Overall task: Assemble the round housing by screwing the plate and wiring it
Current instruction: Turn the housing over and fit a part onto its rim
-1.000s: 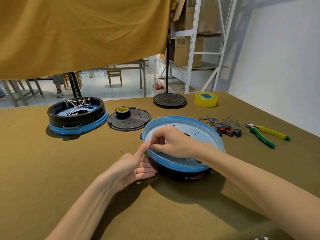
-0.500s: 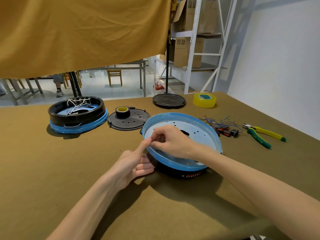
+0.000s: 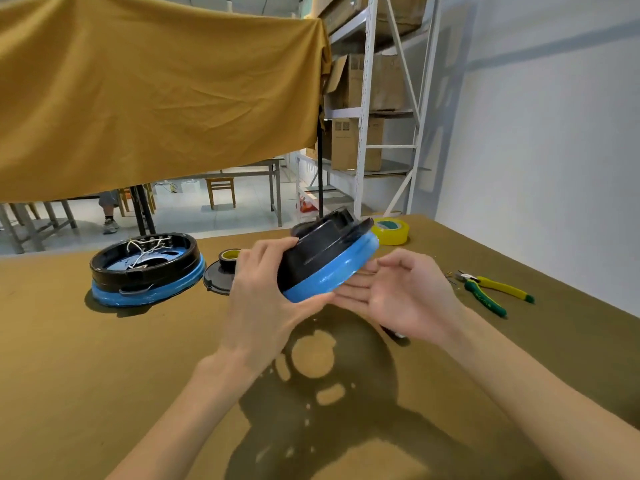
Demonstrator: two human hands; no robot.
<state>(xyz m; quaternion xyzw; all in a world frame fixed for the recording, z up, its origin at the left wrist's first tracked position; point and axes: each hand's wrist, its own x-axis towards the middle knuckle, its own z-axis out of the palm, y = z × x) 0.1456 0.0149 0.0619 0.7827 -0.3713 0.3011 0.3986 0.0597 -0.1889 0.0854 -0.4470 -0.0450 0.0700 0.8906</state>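
Housing [image 3: 323, 263] is off the table [image 3: 104, 375], held in the air between both hands, tilted steeply. Black body faces me and up-left, blue rim runs along the lower right edge. Its underside I cannot see from here. On the table below it I see its shadow, pierced with light patches.

Left hand [image 3: 263, 299] grips the housing from the left: fingers curled over the black body near the top, thumb side against the blue rim lower down. Right hand [image 3: 398, 296] lies flat and open, palm up, fingers straight, their tips under the blue rim at the low right; touching or just short of it, I cannot tell. It holds nothing.

Left of the hands, a second housing [image 3: 147, 268] sits on the table, black part up, white wires [image 3: 145, 247] inside it. Between it and the left hand lies a dark disc [image 3: 216, 280] with a small tape roll [image 3: 229, 257] on it, both partly hidden by the hand. Behind the held housing, a yellow tape roll [image 3: 391, 231]. To the right, well apart, pliers [image 3: 491, 292] with green and yellow handles.

Beyond the table: a mustard cloth [image 3: 156, 98] hanging, and a white shelf [image 3: 367, 109] with boxes.
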